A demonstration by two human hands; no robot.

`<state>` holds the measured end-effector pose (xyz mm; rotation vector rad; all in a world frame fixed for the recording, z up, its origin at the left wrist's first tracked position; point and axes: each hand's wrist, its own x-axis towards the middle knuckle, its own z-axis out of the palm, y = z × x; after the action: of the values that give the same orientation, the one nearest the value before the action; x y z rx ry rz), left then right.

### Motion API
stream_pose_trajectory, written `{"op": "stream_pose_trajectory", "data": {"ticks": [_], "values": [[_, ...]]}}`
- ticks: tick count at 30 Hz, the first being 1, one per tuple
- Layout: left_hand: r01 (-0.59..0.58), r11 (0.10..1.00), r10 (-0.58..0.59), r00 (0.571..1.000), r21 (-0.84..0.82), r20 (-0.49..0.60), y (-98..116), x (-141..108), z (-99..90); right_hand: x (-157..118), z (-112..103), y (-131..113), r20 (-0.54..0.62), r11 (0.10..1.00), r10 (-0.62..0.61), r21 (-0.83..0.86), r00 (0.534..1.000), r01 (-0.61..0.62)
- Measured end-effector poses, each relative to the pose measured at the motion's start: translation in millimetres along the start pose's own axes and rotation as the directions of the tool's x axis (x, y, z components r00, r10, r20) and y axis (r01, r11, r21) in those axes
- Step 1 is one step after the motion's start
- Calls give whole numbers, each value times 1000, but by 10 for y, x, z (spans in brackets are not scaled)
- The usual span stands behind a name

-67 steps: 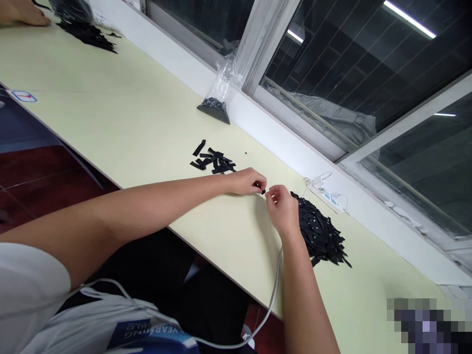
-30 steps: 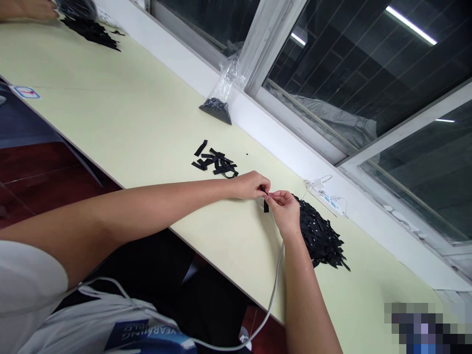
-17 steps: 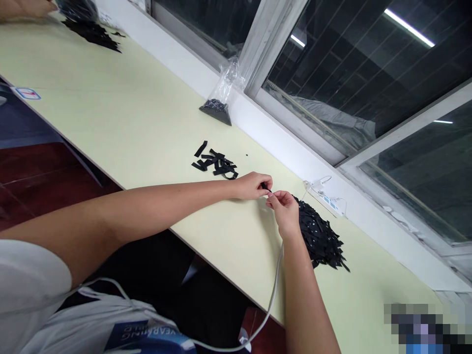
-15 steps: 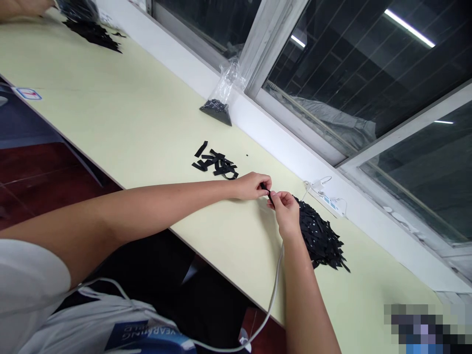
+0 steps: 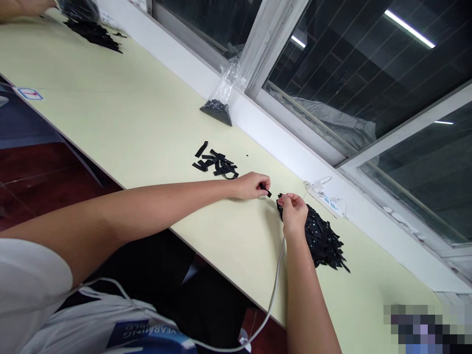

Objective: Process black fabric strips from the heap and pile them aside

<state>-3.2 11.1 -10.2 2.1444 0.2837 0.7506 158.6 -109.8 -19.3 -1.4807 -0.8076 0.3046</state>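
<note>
While the left hand pinches a short black strip, the right hand sits just beside it, at the near edge of a pile of similar pieces. Strip is flat, narrow, matt, looks like fabric or tape; material not certain. It's above the pale yellow-green, smooth tabletop, between the two hands. Long axis slants from upper left to lower right in view; free end points toward the right hand, short of its fingertips. Rest of it is hidden in the grip.

Left fingers: curled, thumb and index clamped on the strip. Right fingers: bent, thumb and index tips close together; can't tell if they pinch a piece, since dark pieces show right behind them. Pile is heaped, ragged-edged, with small pale specks.

Smaller cluster of black strips, flat and loosely crossed, some bent, lies beyond the left wrist. Clear crinkled plastic bag with dark bits in its base leans by the white ledge. Smooth white cable curves beside the right forearm. Another person's hand, top left, near more black material.
</note>
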Motion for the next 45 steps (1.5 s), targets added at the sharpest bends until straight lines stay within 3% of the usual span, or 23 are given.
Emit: {"op": "stream_pose_trajectory", "data": {"ticks": [21, 38, 45], "values": [[3, 1000, -3, 999, -6, 35, 33, -28, 23, -41, 12, 10, 82, 994, -55, -87, 995, 62], [-11, 1000, 12, 999, -10, 43, 24, -30, 39, -44, -21, 10, 15, 975, -69, -210, 998, 71], [-30, 1000, 30, 998, -4, 60, -10, -23, 43, -20, 13, 80, 65, 980, -59, -186, 996, 71]]}}
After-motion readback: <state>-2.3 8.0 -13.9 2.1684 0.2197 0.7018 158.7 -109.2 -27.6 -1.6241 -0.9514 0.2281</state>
